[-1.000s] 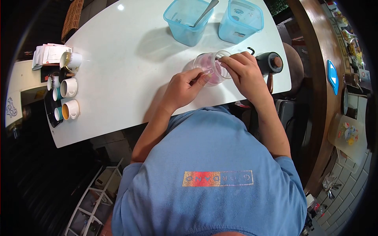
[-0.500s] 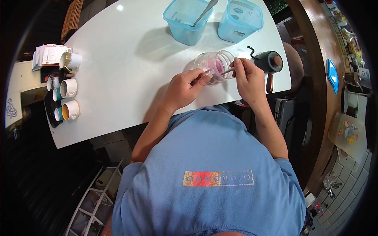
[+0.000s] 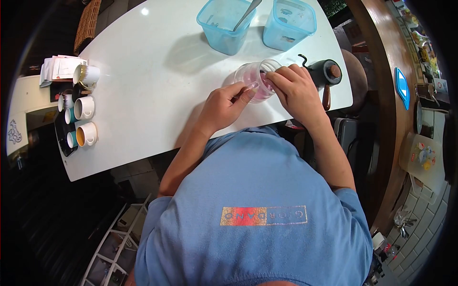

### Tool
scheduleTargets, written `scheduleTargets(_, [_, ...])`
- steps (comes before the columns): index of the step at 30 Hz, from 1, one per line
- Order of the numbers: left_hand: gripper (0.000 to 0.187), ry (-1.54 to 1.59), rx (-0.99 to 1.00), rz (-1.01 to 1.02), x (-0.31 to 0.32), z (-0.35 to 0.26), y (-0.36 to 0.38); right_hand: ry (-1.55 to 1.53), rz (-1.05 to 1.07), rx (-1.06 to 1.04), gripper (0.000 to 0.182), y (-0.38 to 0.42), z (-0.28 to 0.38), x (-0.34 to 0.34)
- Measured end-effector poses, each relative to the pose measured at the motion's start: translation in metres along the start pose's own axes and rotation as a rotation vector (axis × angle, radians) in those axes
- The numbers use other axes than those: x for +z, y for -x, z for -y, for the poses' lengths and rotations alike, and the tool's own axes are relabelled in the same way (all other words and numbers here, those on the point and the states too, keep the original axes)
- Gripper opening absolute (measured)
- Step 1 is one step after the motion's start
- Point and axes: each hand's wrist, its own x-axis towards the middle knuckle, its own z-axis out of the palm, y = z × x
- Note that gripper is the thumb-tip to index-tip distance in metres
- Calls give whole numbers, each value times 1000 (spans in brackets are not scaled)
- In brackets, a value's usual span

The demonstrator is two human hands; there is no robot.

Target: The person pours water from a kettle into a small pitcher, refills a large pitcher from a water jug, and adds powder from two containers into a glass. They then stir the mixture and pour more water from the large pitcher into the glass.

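Note:
A clear round jar [image 3: 246,75] with pink contents is tilted over the white table, its mouth turned toward the right. My left hand [image 3: 223,107] grips its near side, thumb and fingers closed at the handle or rim. My right hand [image 3: 297,91] is at the mouth, its fingertips reaching just inside and pressed together. Whatever those fingers hold is hidden. Beyond the jar stand two light blue containers, one [image 3: 223,35] with a metal spoon [image 3: 247,13] in it and the other [image 3: 285,34] to its right.
The white table [image 3: 143,71] spreads out in front of me. A black gooseneck kettle [image 3: 326,73] stands right of my right hand. Several cups, among them a white mug [image 3: 84,107], line the left edge, near papers [image 3: 67,66]. A wooden counter [image 3: 389,95] runs along the right.
My right hand has moved forward and left, its fingertips now inside the jar's mouth. The thin utensil it held is no longer visible. My left hand stays on the jar.

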Motion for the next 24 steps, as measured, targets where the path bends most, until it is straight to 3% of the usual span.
scheduleTargets(5, [28, -20, 19, -18, 1, -4, 0, -85, -132, 92, 14, 8, -7, 9])
scheduleTargets(7, [28, -11, 13, -9, 3, -4, 0, -449, -126, 613, 20, 9, -3, 11])
scheduleTargets(9, [30, 25, 30, -74, 6, -2, 0, -484, -165, 634, 25, 10, -4, 14])
scheduleTargets(12, [31, 15, 45, -98, 7, -4, 1, -451, -155, 627, 23, 12, -4, 14])
scheduleTargets(14, [30, -12, 21, -67, 5, -1, 1, -274, -183, 372, 18, 11, -7, 14])
scheduleTargets(17, [30, -31, 11, -51, 6, -1, 1, -197, -145, 193, 13, 7, -9, 10])
scheduleTargets(24, [32, 3, 44, -100, 8, -4, 2, -32, -72, -52, 11, 1, -2, 8])
